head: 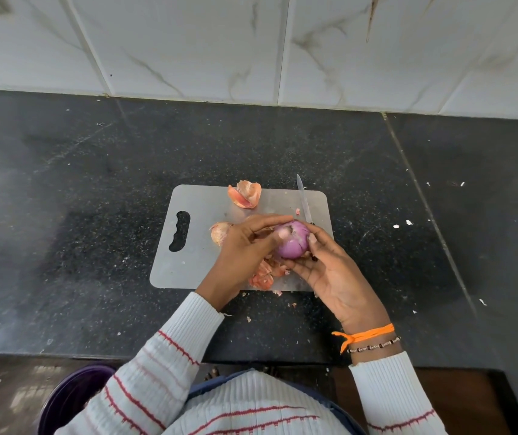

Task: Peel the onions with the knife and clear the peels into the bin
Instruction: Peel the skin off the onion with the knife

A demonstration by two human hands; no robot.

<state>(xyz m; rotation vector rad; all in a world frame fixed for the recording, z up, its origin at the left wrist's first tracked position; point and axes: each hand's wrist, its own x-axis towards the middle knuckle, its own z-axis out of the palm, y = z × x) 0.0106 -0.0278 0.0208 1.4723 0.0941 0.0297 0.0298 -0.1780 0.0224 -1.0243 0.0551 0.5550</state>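
Observation:
A peeled purple onion [292,241] is held between both hands above the grey cutting board [201,265]. My left hand [242,246] grips it from the left, with the thumb on its top. My right hand [330,271] cups it from below and the right, and also holds the knife [303,199]. The blade points away from me past the onion. An unpeeled onion [220,232] lies on the board beside my left hand. Orange peels [245,194] lie at the board's far edge, and more peels [264,274] lie under my hands.
The board lies on a black speckled counter [78,215] with small peel scraps around it. A white tiled wall [251,42] runs along the back. A purple bin [72,400] stands on the floor at the lower left, partly hidden by my sleeve.

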